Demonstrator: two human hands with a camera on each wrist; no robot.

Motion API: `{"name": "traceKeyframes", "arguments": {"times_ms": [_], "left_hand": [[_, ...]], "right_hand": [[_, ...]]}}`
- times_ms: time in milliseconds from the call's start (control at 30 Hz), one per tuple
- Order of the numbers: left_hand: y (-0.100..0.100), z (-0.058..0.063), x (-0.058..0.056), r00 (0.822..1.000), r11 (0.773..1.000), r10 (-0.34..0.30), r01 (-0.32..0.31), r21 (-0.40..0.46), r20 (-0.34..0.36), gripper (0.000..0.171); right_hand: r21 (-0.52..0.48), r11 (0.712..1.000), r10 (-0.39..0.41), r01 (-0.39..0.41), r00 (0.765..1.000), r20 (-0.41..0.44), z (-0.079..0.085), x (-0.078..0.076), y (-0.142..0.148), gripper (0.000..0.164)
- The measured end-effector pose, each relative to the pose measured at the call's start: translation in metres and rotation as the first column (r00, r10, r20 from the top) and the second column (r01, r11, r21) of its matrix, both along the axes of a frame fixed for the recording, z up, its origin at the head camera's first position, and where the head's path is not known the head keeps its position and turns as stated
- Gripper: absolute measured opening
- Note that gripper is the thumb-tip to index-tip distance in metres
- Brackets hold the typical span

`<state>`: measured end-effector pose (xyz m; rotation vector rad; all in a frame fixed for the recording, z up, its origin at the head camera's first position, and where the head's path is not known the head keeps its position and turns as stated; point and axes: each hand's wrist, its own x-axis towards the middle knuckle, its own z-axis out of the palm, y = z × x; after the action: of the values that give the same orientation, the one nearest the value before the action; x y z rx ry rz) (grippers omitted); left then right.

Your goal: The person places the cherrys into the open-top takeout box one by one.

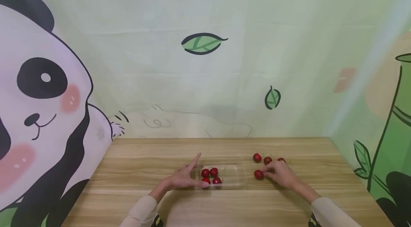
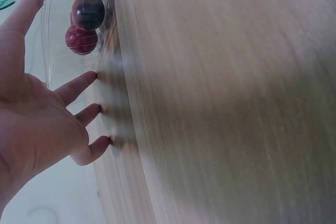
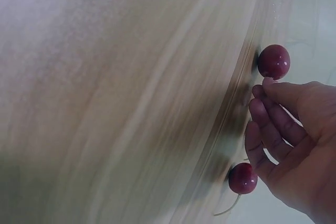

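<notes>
My left hand (image 1: 183, 179) is at the left end of a clear plastic box (image 1: 236, 185), fingers straight and spread. Its thumb lies along the near wall; in the left wrist view other fingertips (image 2: 94, 75) come down at the tabletop. Several red cherries (image 1: 217, 181) sit in the box's left half. To the right of the box, my right hand (image 1: 280, 173) pinches at the stem end of a dark red cherry (image 3: 273, 62) with thumb and forefinger, the cherry low at the tabletop. Its other fingers are bent beside another cherry (image 3: 243, 178).
Behind the right hand lie more loose cherries (image 1: 257, 157), some with thin stems, one partly covered by the hand. The wooden table (image 1: 135, 155) ends at a printed backdrop (image 1: 154, 77) with a panda and leaves.
</notes>
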<state>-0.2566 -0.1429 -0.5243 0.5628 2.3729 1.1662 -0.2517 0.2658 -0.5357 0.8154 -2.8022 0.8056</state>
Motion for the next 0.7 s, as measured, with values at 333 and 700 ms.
{"name": "traceKeyframes", "arguments": {"times_ms": [333, 700], "left_hand": [[-0.001, -0.001, -0.004, 1.000, 1.000, -0.007, 0.007, 0.008, 0.008, 0.125], [0.000, 0.002, -0.004, 1.000, 1.000, -0.015, 0.015, -0.024, 0.012, 0.125]], "right_hand": [[-0.024, 1.000, -0.015, 0.016, 0.999, 0.043, 0.007, 0.001, 0.002, 0.004], [-0.048, 0.998, -0.041, 0.046, 0.994, 0.100, 0.016, 0.005, 0.002, 0.005]]}}
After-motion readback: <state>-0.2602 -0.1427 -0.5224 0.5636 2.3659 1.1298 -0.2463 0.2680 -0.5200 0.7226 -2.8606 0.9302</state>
